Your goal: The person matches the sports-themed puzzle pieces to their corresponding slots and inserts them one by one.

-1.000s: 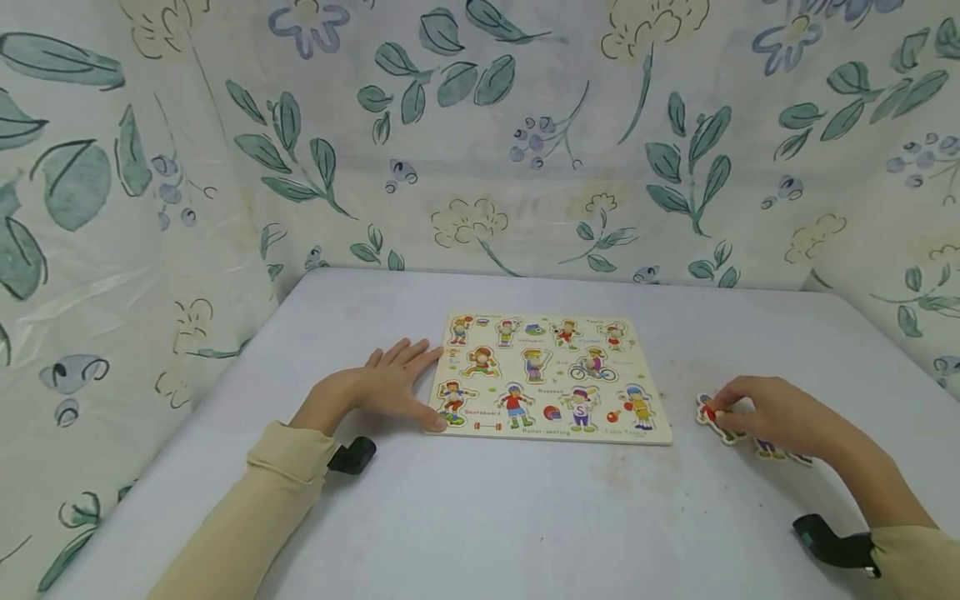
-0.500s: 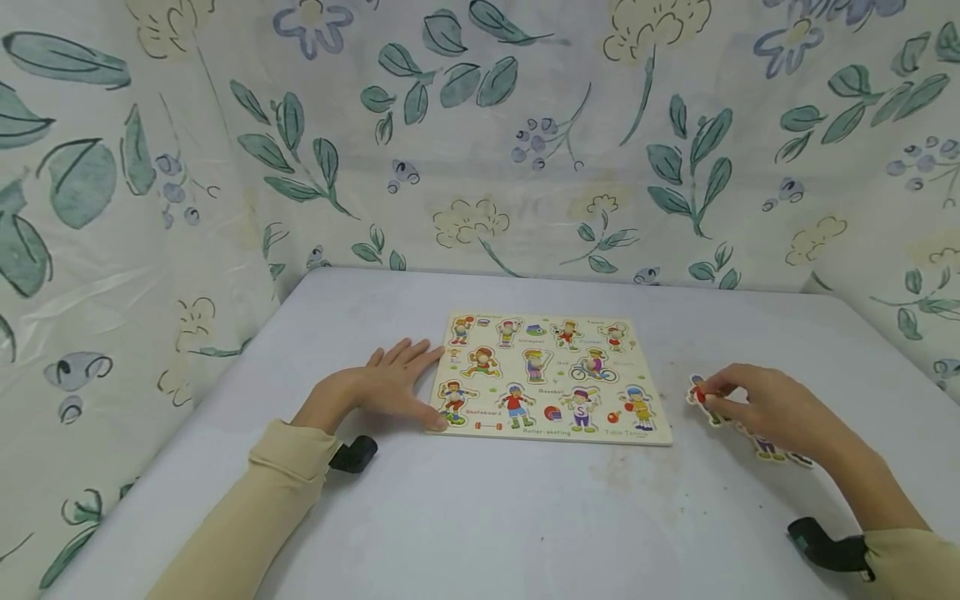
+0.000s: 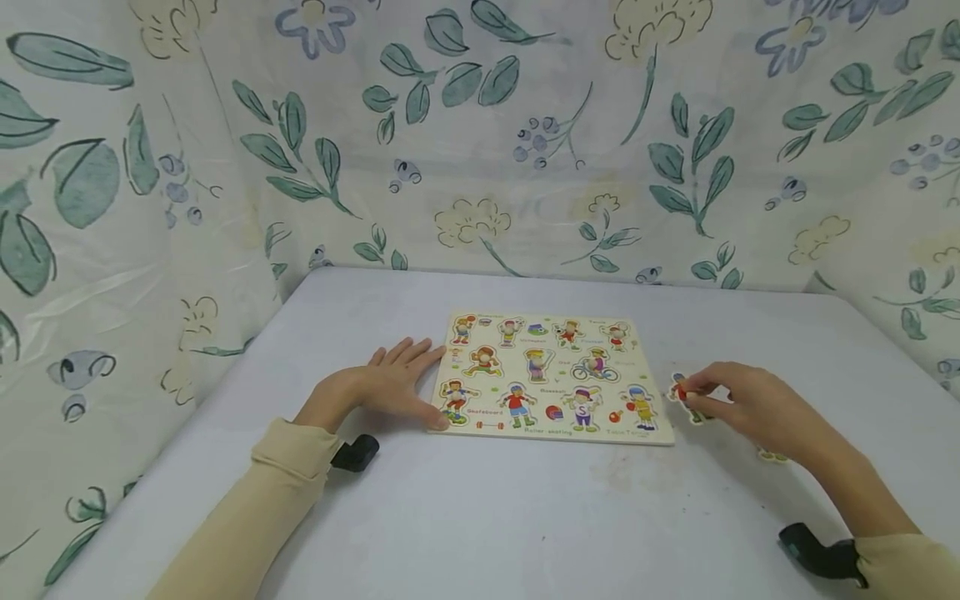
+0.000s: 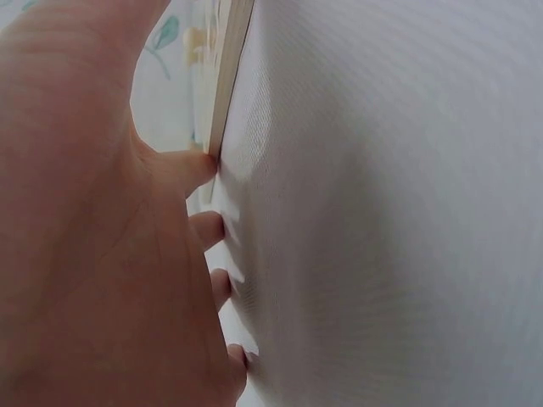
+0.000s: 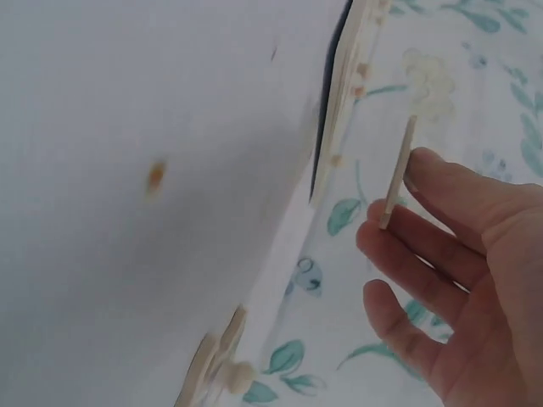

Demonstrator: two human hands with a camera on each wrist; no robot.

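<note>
A wooden peg puzzle board (image 3: 501, 398) printed with sporty cartoon children lies flat on the white table. My left hand (image 3: 384, 392) is spread at its left side, with the thumb over the near left corner and the index fingertip at the edge. In the left wrist view the straight fingers meet the cloth beside the board (image 4: 229, 80). My right hand (image 3: 761, 410), right of the board, pinches a flat figure-shaped puzzle piece (image 3: 678, 390) in red between thumb and fingers. The right wrist view shows this piece (image 5: 397, 178) edge-on, raised off the table.
More loose puzzle pieces (image 5: 204, 369), one with a round wooden knob (image 5: 239, 378), lie on the table; in the head view, my right hand mostly hides them. Floral cloth (image 3: 465, 167) hangs behind and along the sides of the table (image 3: 525, 517).
My right hand has lifted the pinched puzzle piece away from the other loose pieces and moved left toward the board. My left hand stays at the board's left edge.
</note>
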